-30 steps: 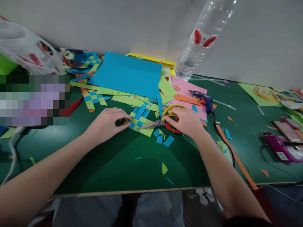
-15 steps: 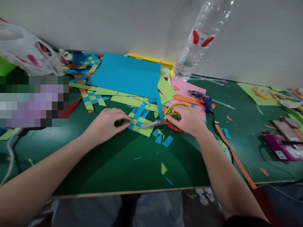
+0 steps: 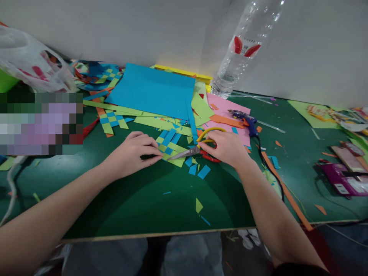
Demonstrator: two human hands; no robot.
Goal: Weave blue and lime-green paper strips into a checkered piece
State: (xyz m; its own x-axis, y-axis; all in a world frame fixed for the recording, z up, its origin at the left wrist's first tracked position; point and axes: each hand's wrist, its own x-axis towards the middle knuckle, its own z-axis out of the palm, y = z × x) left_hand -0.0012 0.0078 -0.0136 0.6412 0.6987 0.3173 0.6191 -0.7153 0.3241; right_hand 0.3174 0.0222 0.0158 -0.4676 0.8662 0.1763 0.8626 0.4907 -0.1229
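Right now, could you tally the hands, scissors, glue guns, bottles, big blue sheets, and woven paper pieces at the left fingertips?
Hands: 2 (left hand, right hand)
Scissors: 1
Glue gun: 1
Bottle: 1
Big blue sheet: 1
Woven paper piece at the left fingertips: 1
Total: 7

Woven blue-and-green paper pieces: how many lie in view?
3: a front piece beside the left hand, at the scissors; a middle piece beyond that hand; a back piece left of the large blue sheet. More may be hidden.
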